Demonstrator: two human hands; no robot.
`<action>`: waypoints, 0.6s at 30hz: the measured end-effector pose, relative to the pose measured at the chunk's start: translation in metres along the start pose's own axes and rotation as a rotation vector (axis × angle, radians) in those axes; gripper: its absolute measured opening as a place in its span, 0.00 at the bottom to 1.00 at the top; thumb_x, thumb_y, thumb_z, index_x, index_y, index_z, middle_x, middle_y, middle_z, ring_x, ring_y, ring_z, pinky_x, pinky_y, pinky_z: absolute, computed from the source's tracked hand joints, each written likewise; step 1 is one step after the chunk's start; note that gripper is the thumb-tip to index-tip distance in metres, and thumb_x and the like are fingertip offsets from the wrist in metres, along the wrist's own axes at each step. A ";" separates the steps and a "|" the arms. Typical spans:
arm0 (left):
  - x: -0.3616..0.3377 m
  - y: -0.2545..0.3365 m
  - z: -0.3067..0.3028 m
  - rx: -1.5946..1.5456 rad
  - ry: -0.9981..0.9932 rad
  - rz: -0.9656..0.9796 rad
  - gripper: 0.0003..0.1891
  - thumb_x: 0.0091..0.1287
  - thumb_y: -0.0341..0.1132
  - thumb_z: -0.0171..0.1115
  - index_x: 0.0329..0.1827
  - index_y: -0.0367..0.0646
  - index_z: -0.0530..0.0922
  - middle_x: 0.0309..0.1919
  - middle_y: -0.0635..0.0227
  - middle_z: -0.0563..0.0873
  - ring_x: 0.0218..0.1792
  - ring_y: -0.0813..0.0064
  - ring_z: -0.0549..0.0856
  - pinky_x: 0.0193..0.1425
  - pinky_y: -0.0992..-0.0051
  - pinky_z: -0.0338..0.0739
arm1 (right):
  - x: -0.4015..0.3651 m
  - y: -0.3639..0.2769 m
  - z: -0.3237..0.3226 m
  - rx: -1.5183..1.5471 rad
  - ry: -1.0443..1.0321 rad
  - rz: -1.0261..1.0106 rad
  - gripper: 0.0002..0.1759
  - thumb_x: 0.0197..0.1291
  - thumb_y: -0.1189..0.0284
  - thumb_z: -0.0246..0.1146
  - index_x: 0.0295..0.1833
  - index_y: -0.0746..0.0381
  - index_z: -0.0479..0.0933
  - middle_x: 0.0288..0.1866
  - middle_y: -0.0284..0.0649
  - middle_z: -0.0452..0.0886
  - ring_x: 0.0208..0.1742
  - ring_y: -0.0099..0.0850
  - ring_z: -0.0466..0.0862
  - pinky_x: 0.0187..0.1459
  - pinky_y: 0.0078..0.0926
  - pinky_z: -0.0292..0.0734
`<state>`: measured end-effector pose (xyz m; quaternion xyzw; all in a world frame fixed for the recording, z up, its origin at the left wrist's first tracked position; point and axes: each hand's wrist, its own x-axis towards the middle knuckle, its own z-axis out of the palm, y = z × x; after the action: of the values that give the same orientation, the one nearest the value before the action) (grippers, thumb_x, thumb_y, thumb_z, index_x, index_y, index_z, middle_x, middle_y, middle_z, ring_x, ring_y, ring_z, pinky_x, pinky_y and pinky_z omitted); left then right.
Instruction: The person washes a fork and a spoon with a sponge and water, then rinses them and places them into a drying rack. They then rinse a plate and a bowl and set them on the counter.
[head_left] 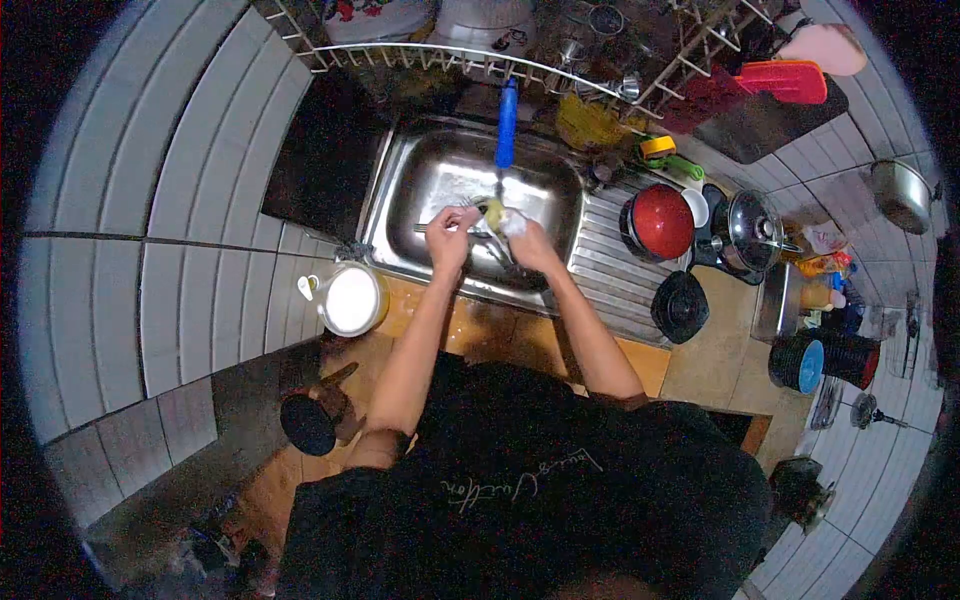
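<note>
Both hands are over a steel sink. My left hand is closed around thin metal utensils, which look like cutlery; their ends stick out on both sides of the fingers. My right hand is closed on a yellowish sponge with some white foam on it, pressed against the utensils. More thin metal pieces show between the hands; whether they are held or lie in the sink I cannot tell. A blue tube hangs down over the back of the sink, just above the hands.
Right of the sink, a ribbed drainboard bears a red bowl and a black dish. A lidded pot stands farther right. A white-topped container sits at the left front. Above the sink runs a wire rack.
</note>
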<state>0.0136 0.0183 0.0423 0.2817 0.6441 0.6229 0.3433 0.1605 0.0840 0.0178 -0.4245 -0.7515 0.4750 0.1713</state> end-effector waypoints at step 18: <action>-0.007 -0.018 0.006 0.248 -0.105 0.089 0.09 0.67 0.35 0.55 0.40 0.37 0.74 0.29 0.67 0.83 0.28 0.83 0.76 0.37 0.80 0.71 | -0.009 0.002 0.004 0.134 -0.040 0.019 0.13 0.63 0.68 0.52 0.48 0.64 0.72 0.38 0.42 0.80 0.39 0.34 0.79 0.42 0.31 0.74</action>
<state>0.0236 0.0152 0.0247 0.3824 0.6840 0.5374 0.3114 0.1642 0.0749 0.0155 -0.4097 -0.7172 0.5342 0.1799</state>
